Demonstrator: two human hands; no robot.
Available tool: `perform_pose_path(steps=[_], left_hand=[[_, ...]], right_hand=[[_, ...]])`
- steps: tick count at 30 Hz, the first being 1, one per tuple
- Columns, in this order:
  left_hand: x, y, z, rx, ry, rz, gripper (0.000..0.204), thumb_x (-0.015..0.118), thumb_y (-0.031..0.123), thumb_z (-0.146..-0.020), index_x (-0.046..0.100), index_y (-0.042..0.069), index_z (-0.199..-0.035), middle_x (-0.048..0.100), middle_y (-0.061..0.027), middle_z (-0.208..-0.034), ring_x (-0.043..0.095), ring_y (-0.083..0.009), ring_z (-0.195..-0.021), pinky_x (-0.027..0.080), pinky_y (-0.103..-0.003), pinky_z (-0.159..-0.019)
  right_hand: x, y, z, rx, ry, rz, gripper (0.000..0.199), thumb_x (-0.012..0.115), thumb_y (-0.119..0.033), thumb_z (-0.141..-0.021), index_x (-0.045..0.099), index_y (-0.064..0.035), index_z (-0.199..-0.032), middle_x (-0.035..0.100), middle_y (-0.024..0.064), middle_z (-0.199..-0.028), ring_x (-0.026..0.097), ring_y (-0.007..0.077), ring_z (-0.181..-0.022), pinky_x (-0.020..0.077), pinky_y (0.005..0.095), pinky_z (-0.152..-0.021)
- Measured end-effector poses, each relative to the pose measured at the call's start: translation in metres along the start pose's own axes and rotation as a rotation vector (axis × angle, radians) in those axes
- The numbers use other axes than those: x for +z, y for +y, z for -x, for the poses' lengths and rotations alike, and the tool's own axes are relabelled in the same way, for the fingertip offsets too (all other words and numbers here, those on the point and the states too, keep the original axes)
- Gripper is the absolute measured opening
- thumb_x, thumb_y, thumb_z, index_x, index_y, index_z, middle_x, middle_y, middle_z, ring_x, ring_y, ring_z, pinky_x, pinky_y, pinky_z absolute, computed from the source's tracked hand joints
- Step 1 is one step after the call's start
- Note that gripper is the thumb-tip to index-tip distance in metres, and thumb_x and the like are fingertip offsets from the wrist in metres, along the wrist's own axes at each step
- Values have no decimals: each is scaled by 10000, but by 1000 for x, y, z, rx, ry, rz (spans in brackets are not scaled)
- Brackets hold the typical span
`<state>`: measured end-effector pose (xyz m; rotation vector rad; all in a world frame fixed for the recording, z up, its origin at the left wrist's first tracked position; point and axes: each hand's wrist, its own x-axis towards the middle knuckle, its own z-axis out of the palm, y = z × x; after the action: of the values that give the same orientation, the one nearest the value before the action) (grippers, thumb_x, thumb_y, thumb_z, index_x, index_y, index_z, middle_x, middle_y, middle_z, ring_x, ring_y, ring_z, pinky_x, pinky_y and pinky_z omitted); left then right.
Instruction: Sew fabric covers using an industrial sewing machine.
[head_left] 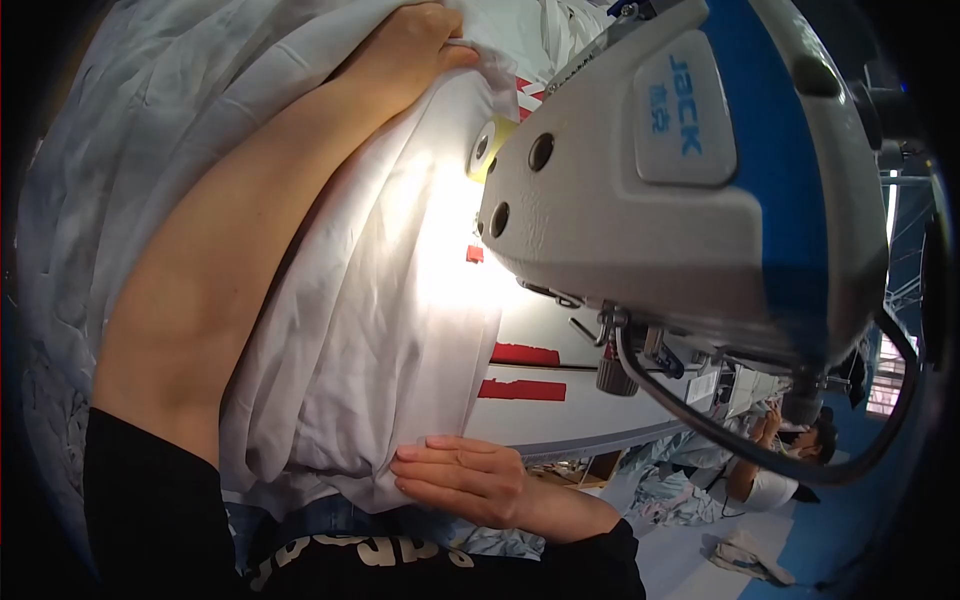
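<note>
The cloth (335, 400) lies along the left side of the sewing machine (650, 220), its right edge on the table (530, 422) within the lamp's bright patch. The left hand (415, 45) rests at the far end, fingers bent; whether they grip cannot be told. The right hand (465, 480) lies at the near edge, fingers extended together, flat on the cloth. This wide spacing presumably keeps the layer smooth and aligned between the hands.
</note>
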<state>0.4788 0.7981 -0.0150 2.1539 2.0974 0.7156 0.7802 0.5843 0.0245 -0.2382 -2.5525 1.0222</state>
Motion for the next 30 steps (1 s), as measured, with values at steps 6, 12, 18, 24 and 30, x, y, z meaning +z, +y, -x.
perform_pose_path(steps=[6,12,18,24,30], left_hand=[[8,-11,-30,-11,285,95,315,705,315,-785,617,17,-733,646,-180,-791,618,-358,-803,485,-405,-745],[-2,-28,-33,32,364,1,296,699,309,-791,612,27,-776,648,-175,-795,633,-334,-812,489,-396,-768],[-83,60,159,123,58,-112,777,659,421,-836,327,3,-1402,311,-269,-1444,305,-414,-1343,258,-499,-1099],[-127,-10,311,-126,0,-209,529,723,250,-786,529,-15,-1200,639,-235,-1067,634,-357,-978,499,-410,-827],[-114,-95,156,-245,126,-323,313,558,361,-911,558,63,-1007,639,-228,-906,600,-442,-852,479,-496,-699]], right_hand=[[-19,29,-10,-42,-128,69,183,580,-114,-866,687,-69,-1009,698,88,-1037,658,218,-1040,538,350,-888],[-21,20,-27,29,-11,-157,166,587,-90,-858,684,-79,-991,698,79,-1051,646,237,-1071,483,380,-931],[-29,36,-16,126,45,-135,166,581,-78,-841,689,-104,-965,702,56,-1037,644,227,-1073,461,415,-962],[-24,34,-29,104,130,-72,150,612,-117,-826,688,-98,-954,706,58,-997,652,215,-1042,471,420,-961],[18,2,-11,247,697,-804,659,548,-454,-886,358,-23,-1348,406,180,-1385,393,304,-1309,359,465,-1070]])
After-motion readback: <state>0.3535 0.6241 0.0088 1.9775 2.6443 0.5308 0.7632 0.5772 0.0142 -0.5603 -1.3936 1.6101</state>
